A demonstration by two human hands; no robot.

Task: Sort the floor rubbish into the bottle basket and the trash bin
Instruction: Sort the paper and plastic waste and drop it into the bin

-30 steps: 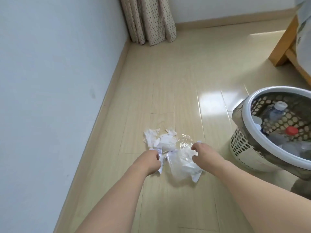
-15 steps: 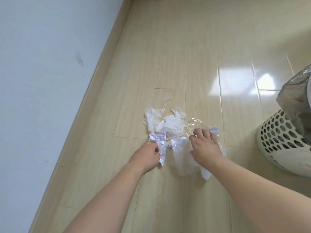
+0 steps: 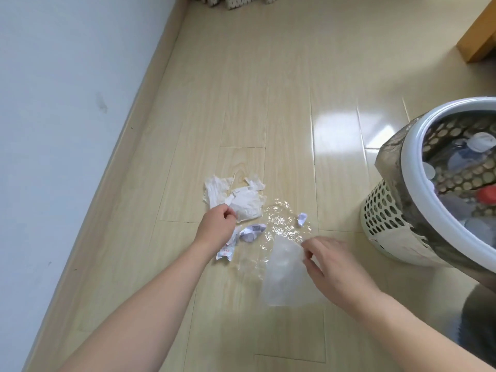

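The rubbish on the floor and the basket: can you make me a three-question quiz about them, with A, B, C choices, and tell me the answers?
1. Where is the basket?
A. on the right side, on the floor
B. against the left wall
C. under the curtain

2. What colour is the bright bottle cap in the basket?
A. green
B. red
C. yellow

3. What is the right hand doing?
A. resting flat on the floor
B. reaching into the basket
C. pinching the cloudy plastic bag

Answers: 1 A, it stands at the picture's right edge. 2 B, a red cap shows among the bottles. 3 C, its fingers pinch the bag's edge, while the left hand grips the crumpled tissue.
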